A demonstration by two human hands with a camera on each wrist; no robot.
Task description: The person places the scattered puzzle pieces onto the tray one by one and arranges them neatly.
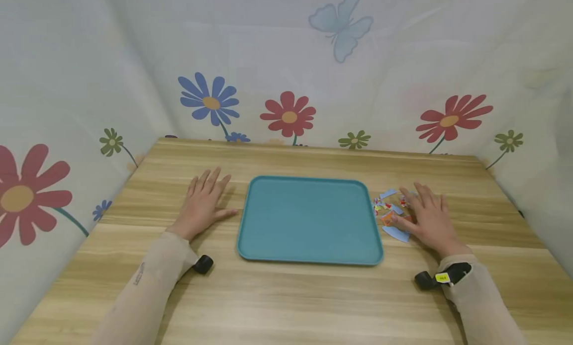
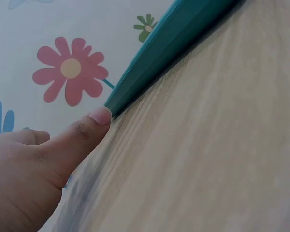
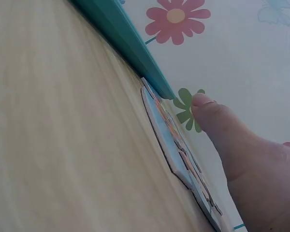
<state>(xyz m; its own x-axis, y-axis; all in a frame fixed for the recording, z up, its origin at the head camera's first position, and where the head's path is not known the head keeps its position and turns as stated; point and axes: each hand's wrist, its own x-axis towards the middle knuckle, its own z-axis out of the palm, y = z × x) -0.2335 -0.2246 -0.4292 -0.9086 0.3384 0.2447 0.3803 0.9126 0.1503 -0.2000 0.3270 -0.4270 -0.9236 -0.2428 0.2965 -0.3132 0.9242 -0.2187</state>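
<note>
A teal rectangular tray (image 1: 309,220) lies flat on the wooden table, bare inside. Left of it, my left hand (image 1: 200,206) is spread out over the tabletop, its thumb pointing at the tray's left edge and holding nothing. The left wrist view shows that thumb (image 2: 79,140) close to the tray's rim (image 2: 169,48). On the other side, my right hand (image 1: 429,218) hovers with spread fingers over several flat, colourful cardboard pieces (image 1: 396,233), partly hiding them. In the right wrist view the thumb (image 3: 222,125) is raised above the thin pieces (image 3: 162,125).
The wooden table (image 1: 286,305) ends at the back against a white cloth (image 1: 250,46) printed with flowers and a butterfly. The same cloth hangs along both sides. A black wrist camera sits on each sleeve, left (image 1: 203,264) and right (image 1: 425,280).
</note>
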